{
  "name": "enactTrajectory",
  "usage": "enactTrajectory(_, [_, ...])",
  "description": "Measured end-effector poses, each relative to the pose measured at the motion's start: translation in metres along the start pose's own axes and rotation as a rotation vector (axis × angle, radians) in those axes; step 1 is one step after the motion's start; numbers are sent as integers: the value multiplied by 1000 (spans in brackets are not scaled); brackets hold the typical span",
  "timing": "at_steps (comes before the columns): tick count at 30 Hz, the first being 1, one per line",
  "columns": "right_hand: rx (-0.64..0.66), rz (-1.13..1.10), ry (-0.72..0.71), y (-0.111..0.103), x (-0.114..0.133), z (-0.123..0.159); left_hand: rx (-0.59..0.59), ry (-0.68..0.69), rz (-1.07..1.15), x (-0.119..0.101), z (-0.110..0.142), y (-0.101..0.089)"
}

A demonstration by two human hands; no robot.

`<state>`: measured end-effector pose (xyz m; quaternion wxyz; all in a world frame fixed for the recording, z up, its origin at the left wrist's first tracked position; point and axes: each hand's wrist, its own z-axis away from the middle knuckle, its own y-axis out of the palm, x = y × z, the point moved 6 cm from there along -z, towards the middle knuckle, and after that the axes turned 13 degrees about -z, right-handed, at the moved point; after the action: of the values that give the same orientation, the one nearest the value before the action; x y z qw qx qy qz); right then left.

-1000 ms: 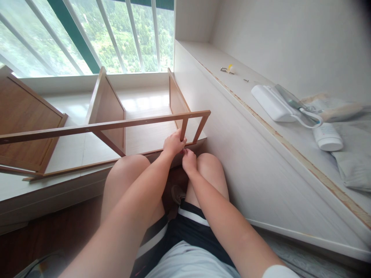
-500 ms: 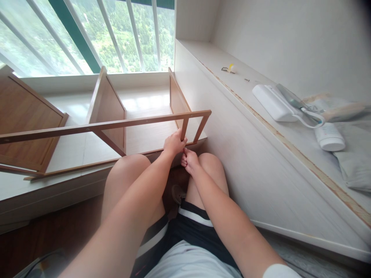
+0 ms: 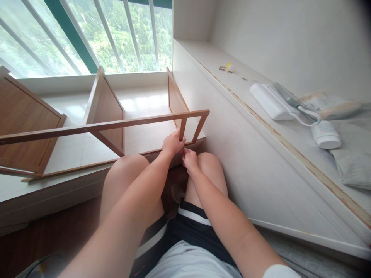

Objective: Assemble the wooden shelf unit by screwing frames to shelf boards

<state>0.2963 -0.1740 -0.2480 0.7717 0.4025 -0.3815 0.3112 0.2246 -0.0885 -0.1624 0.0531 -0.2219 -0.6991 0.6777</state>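
Note:
A brown wooden shelf frame [image 3: 104, 125] lies on its side on a low white ledge [image 3: 58, 193] in front of my knees. My left hand [image 3: 172, 143] is closed round the short upright bar [image 3: 182, 129] near the frame's right end. Just below it, my right hand [image 3: 189, 159] is pinched at the frame's lower rail, above my right knee. What its fingers hold is too small to see. Two wooden panels [image 3: 106, 106] stand inside the frame.
A raised white counter [image 3: 261, 127] runs along the right. On it lie a white case [image 3: 268, 101], a white bottle [image 3: 326, 135], plastic bags [image 3: 333, 108], and small hardware with a yellow piece [image 3: 226, 68]. A barred window [image 3: 95, 34] is ahead.
My right hand has shifted slightly at the lower rail, its fingers working. The left hand stays on the upright bar. The view has drifted a little.

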Motion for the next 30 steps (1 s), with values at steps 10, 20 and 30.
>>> enactTrajectory(10, [-124,689,-347,-3,20,1,-20,8,-13,1,-1,3])
enactTrajectory(20, [-82,281,-176,-4,10,0,24,-14,4,-1,1,-3])
enactTrajectory(30, [205,-493,339,10,0,7,11,-7,1,-2,2,-4])
